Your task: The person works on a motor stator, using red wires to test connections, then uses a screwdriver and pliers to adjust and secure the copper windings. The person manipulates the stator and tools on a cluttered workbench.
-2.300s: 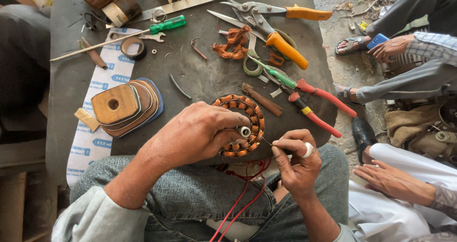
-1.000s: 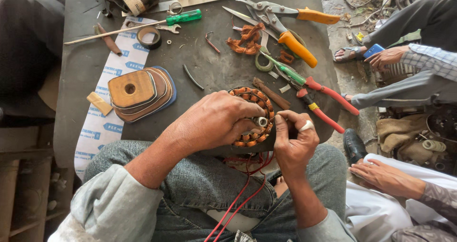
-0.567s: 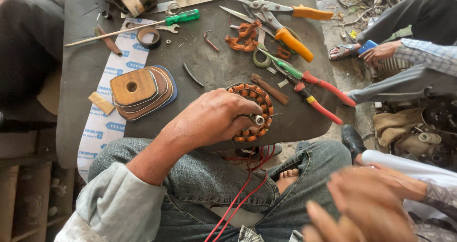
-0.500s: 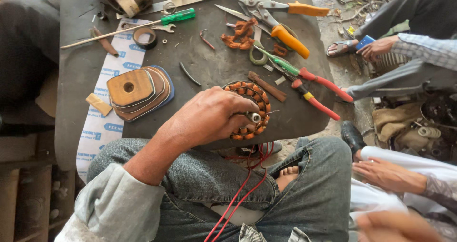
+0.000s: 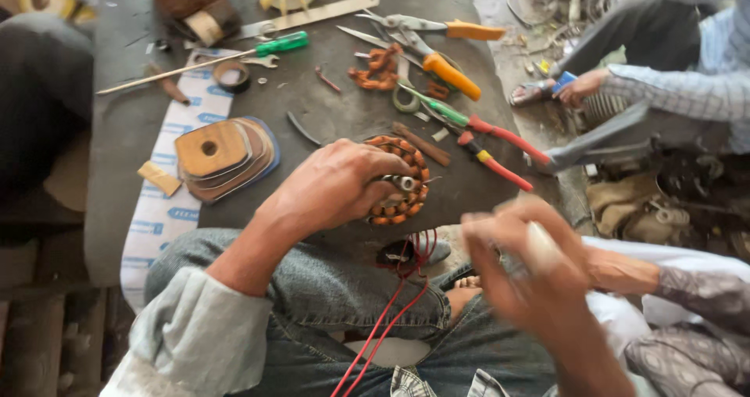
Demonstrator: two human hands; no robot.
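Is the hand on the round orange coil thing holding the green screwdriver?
No, the left hand grips the coil ring; the green screwdriver lies untouched on the board.

A green-handled screwdriver [image 5: 269, 47], orange-handled scissors [image 5: 437, 28] and red-handled pliers [image 5: 500, 143] lie on the dark bench [image 5: 336, 108]. A stack of wooden plates [image 5: 223, 156] sits left, near a tape roll [image 5: 231, 75].

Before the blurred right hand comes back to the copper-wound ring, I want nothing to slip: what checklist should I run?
1. Left hand grips copper-wound ring: ok.
2. Ring rests on dark work board: ok, near its edge.
3. Right hand steady: not ok, motion-blurred, off the ring.
4. What the right hand holds: cannot tell.
5. Red wires hang free over the lap: ok.
6. Red-handled pliers beside the ring: ok.
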